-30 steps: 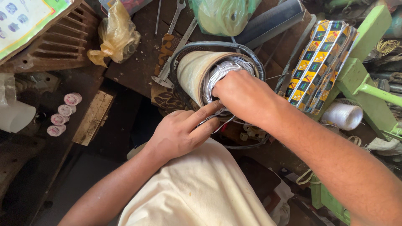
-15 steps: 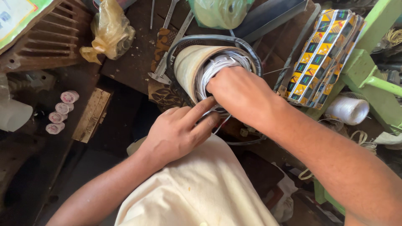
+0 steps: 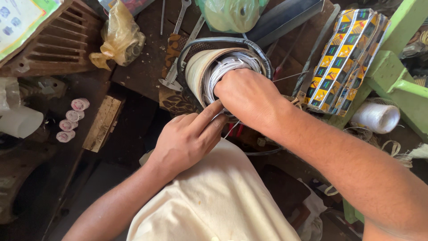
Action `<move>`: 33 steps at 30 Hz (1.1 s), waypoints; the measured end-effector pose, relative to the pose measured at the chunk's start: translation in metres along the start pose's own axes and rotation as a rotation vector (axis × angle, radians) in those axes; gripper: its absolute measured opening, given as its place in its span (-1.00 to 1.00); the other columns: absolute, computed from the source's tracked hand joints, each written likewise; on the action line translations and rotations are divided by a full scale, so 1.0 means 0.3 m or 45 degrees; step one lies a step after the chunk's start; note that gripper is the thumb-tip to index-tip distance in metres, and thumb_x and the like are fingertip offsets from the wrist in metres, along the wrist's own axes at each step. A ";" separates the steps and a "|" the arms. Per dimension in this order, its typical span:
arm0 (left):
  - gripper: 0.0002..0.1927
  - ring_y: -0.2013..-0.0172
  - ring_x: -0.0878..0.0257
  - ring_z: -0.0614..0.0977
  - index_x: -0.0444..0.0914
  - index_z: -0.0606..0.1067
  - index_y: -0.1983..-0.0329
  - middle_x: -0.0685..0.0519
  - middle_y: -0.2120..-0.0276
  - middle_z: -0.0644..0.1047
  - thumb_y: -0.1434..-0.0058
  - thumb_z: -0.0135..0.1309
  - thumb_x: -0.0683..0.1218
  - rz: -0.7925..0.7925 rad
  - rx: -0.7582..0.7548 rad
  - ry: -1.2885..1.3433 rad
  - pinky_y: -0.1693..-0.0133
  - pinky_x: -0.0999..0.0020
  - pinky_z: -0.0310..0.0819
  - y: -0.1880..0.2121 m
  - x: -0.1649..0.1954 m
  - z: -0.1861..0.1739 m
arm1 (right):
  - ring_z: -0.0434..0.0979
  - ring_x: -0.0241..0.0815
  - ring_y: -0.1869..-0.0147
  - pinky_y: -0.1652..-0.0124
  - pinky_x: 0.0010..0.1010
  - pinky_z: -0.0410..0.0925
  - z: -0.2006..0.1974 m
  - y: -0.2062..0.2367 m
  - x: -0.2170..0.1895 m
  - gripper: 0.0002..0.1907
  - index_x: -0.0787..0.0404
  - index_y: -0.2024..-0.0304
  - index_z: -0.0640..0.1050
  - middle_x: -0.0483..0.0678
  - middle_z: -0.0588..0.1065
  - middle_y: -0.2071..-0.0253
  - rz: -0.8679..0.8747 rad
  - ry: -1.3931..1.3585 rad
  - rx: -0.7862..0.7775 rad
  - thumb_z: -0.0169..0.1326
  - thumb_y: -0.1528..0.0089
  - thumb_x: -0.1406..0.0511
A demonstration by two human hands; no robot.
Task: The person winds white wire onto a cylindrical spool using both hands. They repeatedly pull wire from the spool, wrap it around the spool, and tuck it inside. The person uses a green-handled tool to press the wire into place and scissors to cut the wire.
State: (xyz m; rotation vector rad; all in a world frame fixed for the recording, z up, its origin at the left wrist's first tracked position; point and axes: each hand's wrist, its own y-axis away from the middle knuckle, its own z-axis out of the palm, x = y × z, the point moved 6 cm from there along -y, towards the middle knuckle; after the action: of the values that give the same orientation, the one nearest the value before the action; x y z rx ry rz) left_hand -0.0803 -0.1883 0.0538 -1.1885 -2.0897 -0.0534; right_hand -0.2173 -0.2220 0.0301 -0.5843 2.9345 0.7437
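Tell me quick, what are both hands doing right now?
Left hand: loosely curled, index finger touching the white wire coil; holds nothing that shows.
Right hand: fingers pushed into the coil; grip cannot be told.

A coil of thin, glossy pale wire is seen lining a round metal housing, whose outer wall looks matt and cream-coloured. Dull grey steel is shown by the caliper and the wrench. The tabletop appears as dark, rough, stained wood. A crinkled yellowish plastic bag looks shiny. A patterned cloth appears woven and matt.
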 end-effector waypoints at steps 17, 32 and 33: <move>-0.81 0.39 0.20 0.62 -0.27 0.46 0.06 -0.01 -0.15 0.57 -0.30 0.16 -0.19 -0.112 -0.082 0.154 0.32 0.31 0.52 -0.026 -0.032 -0.007 | 0.63 0.23 0.28 0.29 -0.07 0.50 -0.026 -0.004 0.028 -0.93 0.33 0.46 0.62 0.22 0.57 0.43 -0.101 -0.253 0.048 0.14 -0.02 0.44; -0.86 0.64 0.30 0.54 -0.17 0.39 0.43 0.16 0.61 0.41 -0.03 0.13 -0.15 0.255 -0.408 -0.485 0.58 0.37 0.43 -0.179 0.058 -0.030 | 0.61 0.20 0.29 0.32 -0.07 0.48 -0.012 0.010 0.030 -0.97 0.27 0.55 0.59 0.17 0.55 0.44 -0.077 -0.270 0.016 0.15 0.03 0.40; -0.86 0.65 0.32 0.53 -0.16 0.38 0.47 0.16 0.63 0.41 -0.02 0.13 -0.15 0.305 -0.369 -0.510 0.59 0.38 0.42 -0.190 0.066 -0.037 | 0.61 0.19 0.28 0.32 -0.08 0.48 -0.006 0.008 0.034 -0.96 0.27 0.54 0.59 0.16 0.55 0.44 -0.052 -0.257 -0.037 0.14 0.03 0.40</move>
State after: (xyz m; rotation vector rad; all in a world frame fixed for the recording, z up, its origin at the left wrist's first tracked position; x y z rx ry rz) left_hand -0.1237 -0.2106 0.0909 -1.7367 -2.3166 -0.0058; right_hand -0.2276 -0.2243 0.0312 -0.5352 2.7239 0.7924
